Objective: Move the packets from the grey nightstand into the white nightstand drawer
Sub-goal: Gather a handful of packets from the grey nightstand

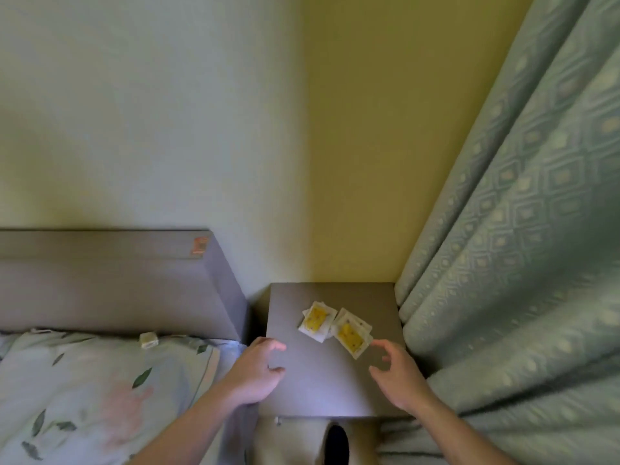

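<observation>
Both hands reach for the packets on the grey nightstand; nothing is picked up yet.

The left hand [256, 370] hovers at the grey nightstand [322, 380] near its left edge, fingers loosely curled and empty. The packets [335, 325], flat white sachets with yellow centres, lie overlapping in a loose pile toward the back of its top. The right hand [397, 375] is just beside them, fingers spread and empty. Thin and slippery-looking, they could fan out or slide off if scooped carelessly. The white nightstand drawer is not in view.
</observation>
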The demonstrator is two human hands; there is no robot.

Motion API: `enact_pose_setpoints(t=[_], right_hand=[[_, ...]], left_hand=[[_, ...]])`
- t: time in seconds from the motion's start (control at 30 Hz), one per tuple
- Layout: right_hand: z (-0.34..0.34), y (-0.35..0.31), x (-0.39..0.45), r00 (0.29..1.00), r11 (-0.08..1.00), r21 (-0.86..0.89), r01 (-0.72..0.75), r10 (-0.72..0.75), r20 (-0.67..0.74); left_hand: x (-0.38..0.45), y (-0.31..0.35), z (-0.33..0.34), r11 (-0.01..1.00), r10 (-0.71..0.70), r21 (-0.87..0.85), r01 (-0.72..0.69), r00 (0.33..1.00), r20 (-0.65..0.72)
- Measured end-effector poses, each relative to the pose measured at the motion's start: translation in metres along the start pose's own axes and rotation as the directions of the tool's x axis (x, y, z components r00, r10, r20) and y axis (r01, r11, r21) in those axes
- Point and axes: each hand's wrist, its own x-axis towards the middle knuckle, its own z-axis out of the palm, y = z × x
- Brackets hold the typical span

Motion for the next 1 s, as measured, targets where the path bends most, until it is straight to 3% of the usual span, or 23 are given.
enact_pose_setpoints(t=[0.23, 0.37, 0.57, 0.77, 0.9, 1.0], right_hand=[[0.03, 0.024, 0.105, 0.975, 0.975, -0.042, -0.218, 0.22, 0.045], [0.05, 0.043, 0.163, 0.957, 0.956, -0.051, -0.289, 0.29, 0.027], [0.079, 0.074, 0.244, 0.952, 0.94, -0.151, -0.306, 0.3, -0.061], [0.118, 0.099, 0.289, 0.938, 0.915, -0.215, -0.341, 0.318, -0.135], [0.132, 0.116, 0.296, 0.921, 0.908, -0.22, -0.357, 0.303, -0.244], [0.133, 0.121, 0.295, 0.909, 0.894, -0.205, -0.399, 0.356, -0.217]], left_hand=[[0.13, -0.016, 0.032, 0.963, -0.217, -0.156, 0.22, 0.976, 0.034], [0.212, -0.029, 0.059, 0.965, -0.24, -0.092, 0.245, 0.969, 0.057], [0.314, -0.04, 0.105, 0.978, -0.204, -0.057, 0.203, 0.979, -0.017], [0.344, -0.057, 0.139, 0.977, -0.182, 0.097, 0.189, 0.98, -0.078], [0.354, -0.062, 0.146, 0.951, -0.295, -0.105, 0.29, 0.955, -0.035], [0.355, -0.062, 0.151, 0.931, -0.336, -0.151, 0.332, 0.942, 0.003]])
